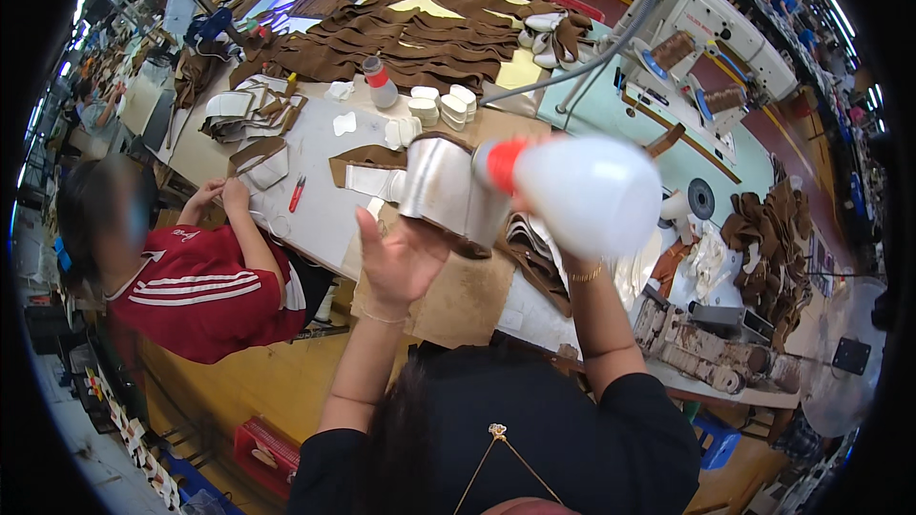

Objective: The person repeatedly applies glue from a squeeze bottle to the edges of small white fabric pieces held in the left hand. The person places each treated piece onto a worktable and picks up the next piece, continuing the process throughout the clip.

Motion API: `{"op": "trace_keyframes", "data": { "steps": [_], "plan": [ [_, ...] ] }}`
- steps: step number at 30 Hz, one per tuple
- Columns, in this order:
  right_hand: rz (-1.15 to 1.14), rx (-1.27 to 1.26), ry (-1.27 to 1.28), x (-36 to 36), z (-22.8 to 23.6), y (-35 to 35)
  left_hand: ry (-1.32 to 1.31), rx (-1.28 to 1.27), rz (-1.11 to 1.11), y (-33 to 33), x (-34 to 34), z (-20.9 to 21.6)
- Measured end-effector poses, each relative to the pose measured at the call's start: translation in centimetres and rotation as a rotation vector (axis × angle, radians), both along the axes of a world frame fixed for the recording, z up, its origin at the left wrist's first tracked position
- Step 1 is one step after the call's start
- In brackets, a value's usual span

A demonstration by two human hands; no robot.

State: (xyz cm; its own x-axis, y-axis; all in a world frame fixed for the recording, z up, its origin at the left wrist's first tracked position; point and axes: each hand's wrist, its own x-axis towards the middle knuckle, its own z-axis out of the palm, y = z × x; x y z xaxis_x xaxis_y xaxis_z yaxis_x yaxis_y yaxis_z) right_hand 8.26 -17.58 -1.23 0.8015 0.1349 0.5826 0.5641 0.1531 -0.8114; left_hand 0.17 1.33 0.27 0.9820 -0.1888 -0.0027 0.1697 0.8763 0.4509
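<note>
A curved shoe upper (439, 186), brown with a pale lining, is held up above the table. My left hand (401, 262) supports it from below, thumb stretched out to the side and fingertips partly hidden by the piece. In my right hand (546, 236) is a white squeeze bottle (601, 191), tipped sideways, its red collar toward the upper. The bottle covers most of that hand's fingers, and its tip is hidden at the upper's edge. Behind the upper, another brown-and-white piece (372, 172) lies on the table.
Stacks of white pads (458, 107) and a red-collared bottle (380, 84) stand beyond my hands. Brown pieces (382, 38) cover the far table. Red-handled snips (298, 193) lie left, near a co-worker in a red shirt (205, 291). A sewing machine (716, 29) stands right.
</note>
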Motion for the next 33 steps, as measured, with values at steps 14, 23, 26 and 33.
{"op": "trace_keyframes", "data": {
  "steps": [14,23,26,33],
  "plan": [
    [0.013,0.017,-0.011,-2.9,4.0,1.6,0.071,0.056,0.145,0.0,0.1,0.3],
    [0.024,0.138,0.066,-2.4,5.0,1.8,0.074,0.045,0.140,-0.2,-0.7,0.1],
    [-0.293,-0.333,-0.025,-0.8,5.0,0.1,0.041,-0.016,0.060,0.7,-0.9,0.8],
    [0.024,-0.159,0.075,-2.8,4.3,1.4,0.076,-0.197,-0.079,-0.5,-0.6,1.1]
  ]
}}
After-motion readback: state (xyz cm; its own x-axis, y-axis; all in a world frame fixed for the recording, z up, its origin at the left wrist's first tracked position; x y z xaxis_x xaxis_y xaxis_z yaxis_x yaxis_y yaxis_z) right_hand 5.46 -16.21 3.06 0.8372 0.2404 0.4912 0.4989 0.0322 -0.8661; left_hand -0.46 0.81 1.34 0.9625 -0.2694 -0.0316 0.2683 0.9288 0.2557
